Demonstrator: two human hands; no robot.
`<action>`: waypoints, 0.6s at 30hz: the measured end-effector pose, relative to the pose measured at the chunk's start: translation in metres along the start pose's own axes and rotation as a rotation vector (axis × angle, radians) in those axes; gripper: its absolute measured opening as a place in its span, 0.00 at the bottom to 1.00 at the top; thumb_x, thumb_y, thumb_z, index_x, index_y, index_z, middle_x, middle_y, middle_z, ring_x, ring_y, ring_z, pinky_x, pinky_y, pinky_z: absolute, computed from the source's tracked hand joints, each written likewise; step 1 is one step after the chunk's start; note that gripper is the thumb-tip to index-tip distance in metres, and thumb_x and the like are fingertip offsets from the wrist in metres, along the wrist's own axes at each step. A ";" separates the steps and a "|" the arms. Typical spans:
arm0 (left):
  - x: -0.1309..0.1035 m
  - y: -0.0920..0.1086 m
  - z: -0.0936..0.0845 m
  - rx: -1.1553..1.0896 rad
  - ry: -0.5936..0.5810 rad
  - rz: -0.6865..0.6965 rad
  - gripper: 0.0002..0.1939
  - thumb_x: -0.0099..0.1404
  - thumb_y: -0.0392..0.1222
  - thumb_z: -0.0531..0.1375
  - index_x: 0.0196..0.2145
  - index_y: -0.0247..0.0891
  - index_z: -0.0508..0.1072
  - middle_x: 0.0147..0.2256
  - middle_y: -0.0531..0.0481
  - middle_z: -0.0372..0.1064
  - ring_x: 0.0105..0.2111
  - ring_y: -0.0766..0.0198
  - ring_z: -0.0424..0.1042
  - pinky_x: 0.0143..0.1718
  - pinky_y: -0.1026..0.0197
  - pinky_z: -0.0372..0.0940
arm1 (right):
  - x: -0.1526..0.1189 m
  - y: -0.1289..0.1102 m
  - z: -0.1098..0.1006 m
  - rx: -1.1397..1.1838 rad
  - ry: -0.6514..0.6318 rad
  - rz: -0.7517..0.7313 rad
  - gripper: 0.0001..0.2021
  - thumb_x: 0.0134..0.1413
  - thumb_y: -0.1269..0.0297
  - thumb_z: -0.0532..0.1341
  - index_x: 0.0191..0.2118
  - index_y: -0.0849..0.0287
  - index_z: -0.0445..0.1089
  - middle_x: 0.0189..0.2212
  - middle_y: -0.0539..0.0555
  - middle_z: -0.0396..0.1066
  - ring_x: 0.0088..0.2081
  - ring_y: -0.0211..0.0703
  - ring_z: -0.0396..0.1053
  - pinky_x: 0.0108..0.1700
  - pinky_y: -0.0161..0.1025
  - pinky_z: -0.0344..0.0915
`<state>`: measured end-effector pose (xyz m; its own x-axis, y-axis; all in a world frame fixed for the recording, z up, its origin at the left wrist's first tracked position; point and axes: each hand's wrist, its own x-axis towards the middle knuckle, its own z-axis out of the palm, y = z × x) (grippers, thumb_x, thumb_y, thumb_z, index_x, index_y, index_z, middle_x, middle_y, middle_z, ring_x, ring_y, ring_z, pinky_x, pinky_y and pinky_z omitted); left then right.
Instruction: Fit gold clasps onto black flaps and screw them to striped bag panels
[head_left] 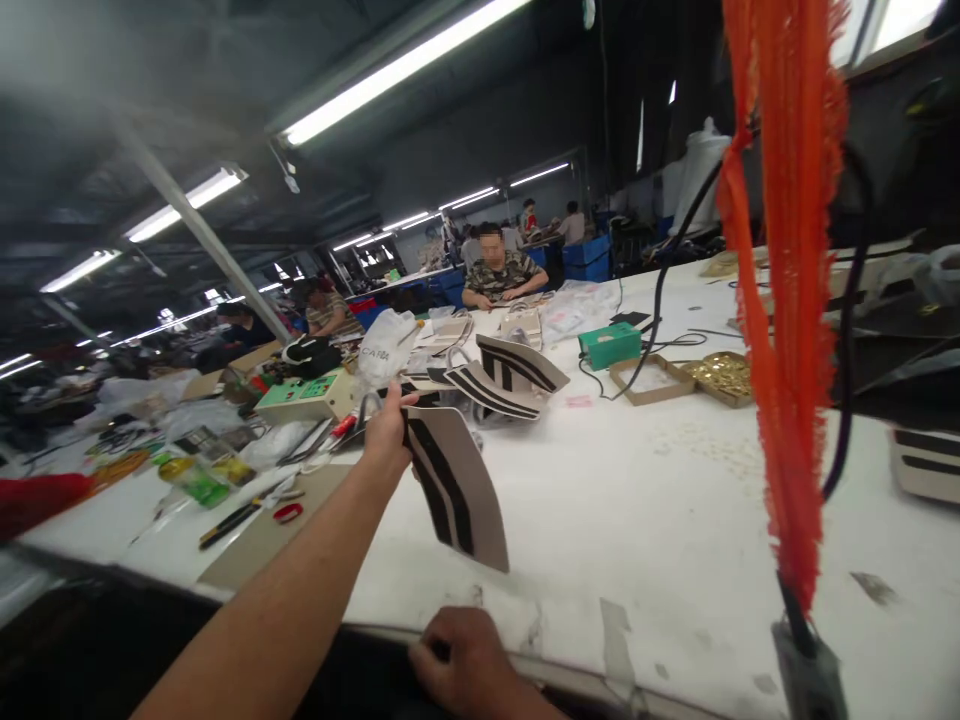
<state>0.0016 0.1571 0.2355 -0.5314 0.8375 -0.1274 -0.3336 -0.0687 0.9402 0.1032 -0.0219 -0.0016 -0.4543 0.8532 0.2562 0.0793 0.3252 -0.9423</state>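
My left hand [387, 432] is stretched out over the table, fingers closed on the top corner of a beige panel with black stripes [457, 490]. The panel hangs tilted from the grip, its striped side towards me. A grey loop shows beside my fingers. Just beyond it, more striped beige panels [499, 392] with grey loops lie in a loose, curved pile. At the near table edge rests my right hand [469, 650], its fingers curled in and nothing visible in them.
An orange fringed strand [787, 300] hangs close on the right, by a black cable. A green box [609, 345] and a tray of gold pieces [724, 375] stand on the white table [637, 540]. Tools, a bottle and a machine [307, 395] crowd the left. A co-worker [499, 270] sits opposite.
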 end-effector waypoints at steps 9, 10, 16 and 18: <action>-0.109 0.033 -0.118 -0.209 -0.339 -0.064 0.38 0.80 0.60 0.38 0.33 0.33 0.77 0.11 0.57 0.56 0.09 0.70 0.51 0.13 0.65 0.45 | -0.105 -0.021 -0.087 0.426 -0.038 0.403 0.27 0.58 0.36 0.63 0.30 0.59 0.75 0.24 0.53 0.72 0.26 0.43 0.69 0.33 0.38 0.65; -0.120 0.030 -0.133 -0.256 -0.400 -0.073 0.38 0.80 0.61 0.38 0.34 0.33 0.78 0.12 0.56 0.58 0.09 0.69 0.52 0.14 0.64 0.46 | -0.120 -0.014 -0.090 0.406 0.018 0.431 0.28 0.56 0.34 0.64 0.31 0.59 0.76 0.24 0.54 0.73 0.26 0.44 0.69 0.32 0.39 0.65; -0.183 -0.018 -0.184 -0.466 -0.529 -0.188 0.35 0.80 0.59 0.41 0.39 0.31 0.80 0.16 0.55 0.60 0.13 0.70 0.54 0.16 0.63 0.49 | -0.130 -0.037 -0.096 0.277 0.190 0.300 0.34 0.56 0.32 0.63 0.58 0.53 0.76 0.56 0.61 0.76 0.56 0.60 0.73 0.56 0.48 0.72; -0.194 -0.042 -0.188 -0.511 -0.570 -0.261 0.38 0.80 0.59 0.39 0.38 0.32 0.80 0.15 0.56 0.57 0.12 0.70 0.51 0.16 0.63 0.47 | -0.112 -0.062 -0.088 0.209 0.057 0.233 0.34 0.58 0.33 0.62 0.61 0.50 0.74 0.62 0.59 0.71 0.63 0.60 0.68 0.66 0.52 0.64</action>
<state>-0.0277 -0.1049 0.1609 0.0449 0.9989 -0.0125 -0.7801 0.0429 0.6242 0.2277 -0.1018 0.0466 -0.3948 0.9181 0.0344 -0.0115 0.0324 -0.9994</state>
